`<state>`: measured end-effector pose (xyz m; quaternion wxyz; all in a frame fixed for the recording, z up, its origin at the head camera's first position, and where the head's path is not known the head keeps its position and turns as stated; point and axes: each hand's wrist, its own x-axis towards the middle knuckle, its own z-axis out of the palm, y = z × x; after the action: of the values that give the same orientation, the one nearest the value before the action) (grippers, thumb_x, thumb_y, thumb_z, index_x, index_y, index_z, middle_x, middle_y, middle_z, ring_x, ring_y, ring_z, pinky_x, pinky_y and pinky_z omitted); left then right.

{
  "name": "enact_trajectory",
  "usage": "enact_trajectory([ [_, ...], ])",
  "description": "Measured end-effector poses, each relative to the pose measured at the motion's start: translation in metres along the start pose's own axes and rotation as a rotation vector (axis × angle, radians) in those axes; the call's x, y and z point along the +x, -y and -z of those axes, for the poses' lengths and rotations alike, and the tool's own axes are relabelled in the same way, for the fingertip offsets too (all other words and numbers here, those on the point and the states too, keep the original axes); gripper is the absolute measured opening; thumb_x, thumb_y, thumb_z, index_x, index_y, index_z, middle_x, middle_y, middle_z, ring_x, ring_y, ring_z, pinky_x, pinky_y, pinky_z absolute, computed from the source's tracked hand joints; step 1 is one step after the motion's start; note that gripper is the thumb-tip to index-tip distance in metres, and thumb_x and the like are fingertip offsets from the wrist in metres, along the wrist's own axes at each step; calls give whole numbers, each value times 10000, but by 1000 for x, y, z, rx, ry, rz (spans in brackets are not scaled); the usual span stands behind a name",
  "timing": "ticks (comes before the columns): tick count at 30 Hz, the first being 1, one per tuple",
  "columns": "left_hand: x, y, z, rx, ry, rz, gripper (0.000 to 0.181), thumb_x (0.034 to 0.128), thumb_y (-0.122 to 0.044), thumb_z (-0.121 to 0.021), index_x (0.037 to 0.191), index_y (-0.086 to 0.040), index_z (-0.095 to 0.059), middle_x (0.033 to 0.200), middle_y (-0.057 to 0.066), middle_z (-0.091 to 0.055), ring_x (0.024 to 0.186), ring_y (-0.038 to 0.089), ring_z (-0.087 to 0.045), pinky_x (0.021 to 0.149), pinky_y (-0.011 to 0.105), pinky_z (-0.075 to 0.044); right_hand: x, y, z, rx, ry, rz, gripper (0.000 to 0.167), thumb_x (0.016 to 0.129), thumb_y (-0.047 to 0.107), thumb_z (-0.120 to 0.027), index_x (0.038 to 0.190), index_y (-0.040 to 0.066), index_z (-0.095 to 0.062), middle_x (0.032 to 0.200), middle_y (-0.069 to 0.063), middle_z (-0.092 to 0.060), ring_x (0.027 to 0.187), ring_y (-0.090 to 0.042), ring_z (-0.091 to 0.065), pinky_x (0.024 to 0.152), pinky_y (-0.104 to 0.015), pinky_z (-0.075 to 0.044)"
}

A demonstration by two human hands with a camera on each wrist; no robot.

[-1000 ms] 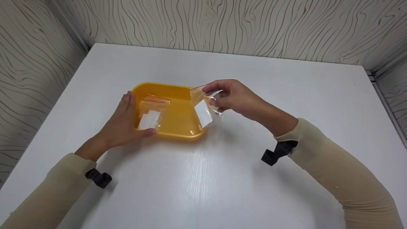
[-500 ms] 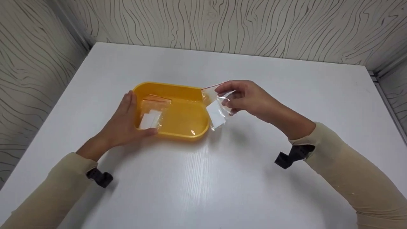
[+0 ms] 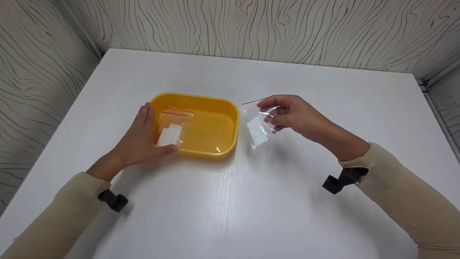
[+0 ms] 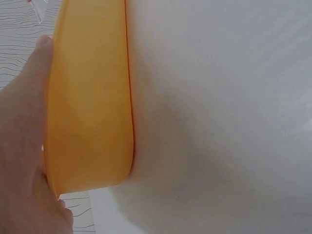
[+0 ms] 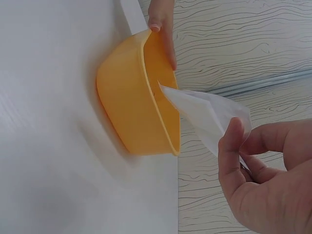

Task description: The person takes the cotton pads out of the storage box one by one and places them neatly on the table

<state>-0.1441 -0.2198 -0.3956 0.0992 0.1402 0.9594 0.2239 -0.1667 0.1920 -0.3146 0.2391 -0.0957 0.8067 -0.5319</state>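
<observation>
In the head view a yellow plastic bin (image 3: 212, 133) stands on the white table. My left hand (image 3: 138, 138) holds its left end, the thumb along the near rim and the fingers at the left wall. Inside the bin's left part lies a clear zip-lock bag (image 3: 176, 120) with a red seal line and white flat pieces in it. My right hand (image 3: 293, 115) pinches another zip-lock bag (image 3: 257, 131), also red-lined with a white piece inside, just right of the bin and apart from it. In the right wrist view thumb and fingers grip this bag (image 5: 209, 114) by its edge.
The white table (image 3: 215, 208) extends around the bin on all sides. Behind it and to the left rise walls (image 3: 237, 28) with a wood-grain line pattern. A black wrist mount (image 3: 113, 200) sits on each sleeve.
My right hand has moved to the right, bringing its zip-lock bag from over the bin's right end out past the rim. The left hand and the bin have barely moved.
</observation>
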Motion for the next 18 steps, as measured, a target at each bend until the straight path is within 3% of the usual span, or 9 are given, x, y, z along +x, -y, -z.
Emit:
enact_trajectory([
  [10, 2, 1, -3, -21, -14, -12, 1397, 791, -728, -707, 1569, 43, 160, 1672, 222, 144, 1551, 395, 18, 1211, 592, -179, -9, -17, 15, -4, -38, -43, 414, 969, -28, -596, 1380, 3, -564, 1353, -118, -556, 970, -157, -620, 805, -252, -575],
  [18, 1, 1, -3, -18, -26, -16, 1400, 783, -733, -710, 1575, 46, 141, 1676, 228, 117, 1550, 397, -8, 1207, 587, -197, -15, -30, 21, 47, -37, -32, 436, 955, -42, -611, 1385, -46, -546, 1351, -153, -537, 922, -125, -616, 789, -245, -566],
])
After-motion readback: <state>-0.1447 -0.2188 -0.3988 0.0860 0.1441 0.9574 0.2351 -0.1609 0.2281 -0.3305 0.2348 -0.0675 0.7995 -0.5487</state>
